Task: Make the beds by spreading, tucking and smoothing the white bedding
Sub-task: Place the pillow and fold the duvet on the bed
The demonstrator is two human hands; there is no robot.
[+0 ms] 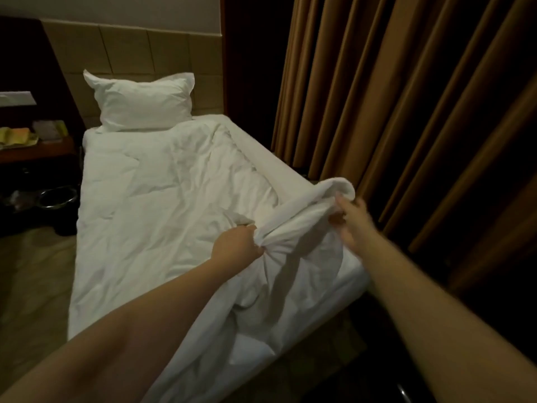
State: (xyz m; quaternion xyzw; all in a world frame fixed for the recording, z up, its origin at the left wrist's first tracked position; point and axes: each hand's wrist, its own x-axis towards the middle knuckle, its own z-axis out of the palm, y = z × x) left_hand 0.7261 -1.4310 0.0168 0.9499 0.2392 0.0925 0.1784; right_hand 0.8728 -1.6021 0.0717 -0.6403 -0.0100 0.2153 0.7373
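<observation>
Evidently mid-spreading: left hand [236, 245] clenched the bunched duvet [174, 184], right hand [353, 225] pinched its fold (blurred) near the bed [261, 149] edge; next probably needed pulling taut.

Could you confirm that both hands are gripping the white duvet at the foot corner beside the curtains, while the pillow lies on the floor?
Not quite. The head view shows the pillow at the head of the bed, leaning against the headboard, not on the floor. The rest stands: the left hand and right hand grip the duvet at the foot corner beside the curtains.
</observation>
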